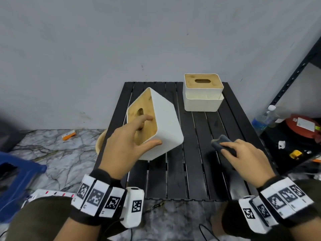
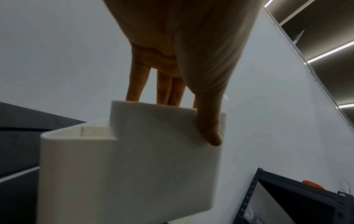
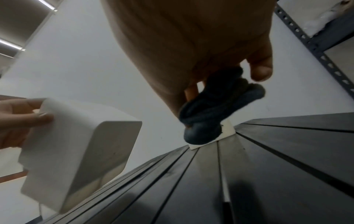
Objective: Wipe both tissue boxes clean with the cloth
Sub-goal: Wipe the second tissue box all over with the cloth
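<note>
A white tissue box (image 1: 166, 124) with a bamboo lid hangs tilted above the left of the black slatted table (image 1: 191, 171). My left hand (image 1: 132, 138) grips it, thumb (image 2: 208, 125) on a white side and fingers over the lid, some in its slot. The same box (image 3: 76, 148) shows at the left of the right wrist view. A second white box (image 1: 203, 92) with a bamboo lid stands upright at the table's back right. My right hand (image 1: 243, 153) holds a bunched dark grey cloth (image 1: 224, 145) (image 3: 214, 109) just above the table, right of the lifted box.
A grey wall stands close behind the table. A dark metal shelf (image 1: 295, 70) with a water bottle (image 1: 264, 119) and small items is at the right. A blue plastic stool (image 1: 15, 178) and a wooden bowl (image 1: 100, 141) sit on the marble floor at the left.
</note>
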